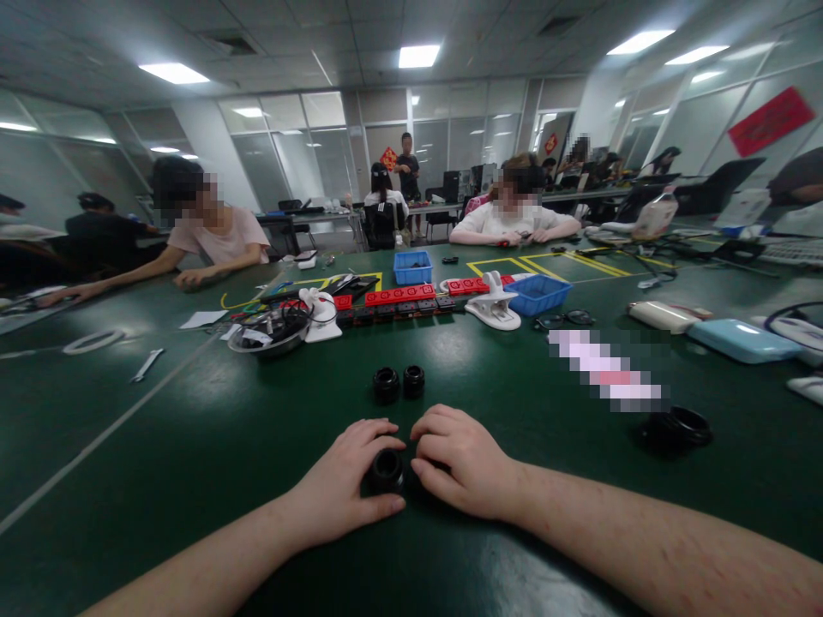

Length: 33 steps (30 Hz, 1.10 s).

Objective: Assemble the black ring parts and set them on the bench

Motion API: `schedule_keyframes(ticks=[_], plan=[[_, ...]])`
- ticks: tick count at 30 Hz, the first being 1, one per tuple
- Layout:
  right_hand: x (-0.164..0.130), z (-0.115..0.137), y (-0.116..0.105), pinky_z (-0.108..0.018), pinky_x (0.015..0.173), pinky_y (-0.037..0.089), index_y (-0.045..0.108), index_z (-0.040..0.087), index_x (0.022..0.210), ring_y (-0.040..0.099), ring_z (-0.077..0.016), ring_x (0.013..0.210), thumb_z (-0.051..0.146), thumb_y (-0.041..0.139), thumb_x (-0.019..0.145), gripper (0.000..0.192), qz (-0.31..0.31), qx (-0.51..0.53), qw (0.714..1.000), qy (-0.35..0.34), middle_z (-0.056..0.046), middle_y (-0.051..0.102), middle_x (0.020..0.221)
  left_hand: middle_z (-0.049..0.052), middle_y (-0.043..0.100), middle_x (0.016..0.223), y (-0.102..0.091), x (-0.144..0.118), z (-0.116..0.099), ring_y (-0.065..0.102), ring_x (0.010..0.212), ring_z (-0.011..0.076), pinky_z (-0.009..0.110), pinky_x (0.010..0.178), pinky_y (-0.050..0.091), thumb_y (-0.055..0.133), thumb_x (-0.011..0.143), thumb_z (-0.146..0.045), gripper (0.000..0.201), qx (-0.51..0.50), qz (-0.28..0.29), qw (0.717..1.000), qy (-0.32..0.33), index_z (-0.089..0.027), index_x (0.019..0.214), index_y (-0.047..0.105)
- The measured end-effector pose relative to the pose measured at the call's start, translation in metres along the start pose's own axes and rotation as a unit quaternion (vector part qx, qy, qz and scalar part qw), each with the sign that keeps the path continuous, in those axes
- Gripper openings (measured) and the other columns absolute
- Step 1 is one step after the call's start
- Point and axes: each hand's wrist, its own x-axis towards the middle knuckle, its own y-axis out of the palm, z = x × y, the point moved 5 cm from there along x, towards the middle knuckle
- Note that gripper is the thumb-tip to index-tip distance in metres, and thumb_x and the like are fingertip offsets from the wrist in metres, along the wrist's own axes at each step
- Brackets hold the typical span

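My left hand (344,480) rests on the green table, its fingers and thumb curved around a short black cylinder (387,470) with a round hole in its top. Just to the right, my right hand (459,463) lies with curled fingers, its fingertips close to that cylinder. Whatever is under the right fingers, if anything, is hidden. Beyond both hands two similar black cylinders stand side by side, the left one (387,385) and the right one (414,381).
A larger black ring (681,428) lies at right, near a blue case (742,340). Farther back are red blocks (399,295), white clamps (494,304), blue bins (540,296) and a metal bowl (270,336). A wrench (147,365) lies left. People sit across the table.
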Motion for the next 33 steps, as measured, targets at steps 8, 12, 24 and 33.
schedule_keyframes(ticks=[8, 12, 24, 33], plan=[[0.0, 0.006, -0.012, -0.041, 0.091, 0.031, 0.055, 0.016, 0.075, 0.049, -0.0173, 0.081, 0.026, 0.047, 0.078, 0.013, -0.035, 0.006, 0.999, 0.013, -0.004, 0.056, 0.08, 0.008, 0.047, 0.126, -0.002, 0.001, -0.004, 0.04, 0.117, 0.0296, 0.049, 0.099, 0.03, 0.067, 0.072, -0.04, 0.047, 0.008, 0.002, 1.0, 0.015, -0.024, 0.114, 0.053], [0.01, 0.023, -0.009, -0.042, 0.098, 0.026, 0.054, 0.015, 0.102, 0.047, -0.0204, 0.096, 0.034, 0.058, 0.073, 0.035, 0.024, -0.002, 1.0, 0.014, -0.008, 0.057, 0.103, 0.007, 0.051, 0.121, -0.003, 0.002, -0.006, 0.045, 0.112, 0.0289, 0.046, 0.097, 0.033, 0.068, 0.071, -0.042, 0.051, -0.005, -0.023, 0.999, 0.048, -0.023, 0.116, 0.051], [0.043, 0.04, 0.014, -0.037, 0.08, 0.04, 0.063, 0.013, 0.087, 0.053, -0.0226, 0.085, 0.027, 0.063, 0.074, 0.019, 0.176, -0.176, 0.966, 0.074, -0.008, 0.063, 0.088, 0.007, 0.054, 0.12, -0.007, -0.003, -0.011, 0.048, 0.112, 0.0255, 0.039, 0.098, 0.036, 0.071, 0.066, -0.034, 0.058, 0.021, -0.053, 0.998, 0.018, -0.018, 0.116, 0.047], [0.053, 0.015, 0.004, -0.035, 0.075, 0.044, 0.065, 0.015, 0.088, 0.056, -0.0241, 0.089, 0.026, 0.064, 0.074, 0.018, 0.191, -0.23, 0.945, 0.135, -0.008, 0.064, 0.091, 0.02, 0.028, 0.141, 0.007, -0.008, -0.006, 0.022, 0.131, 0.0322, 0.05, 0.106, 0.018, 0.052, 0.079, -0.051, 0.075, 0.102, -0.009, 0.993, -0.066, -0.005, 0.135, 0.032]])
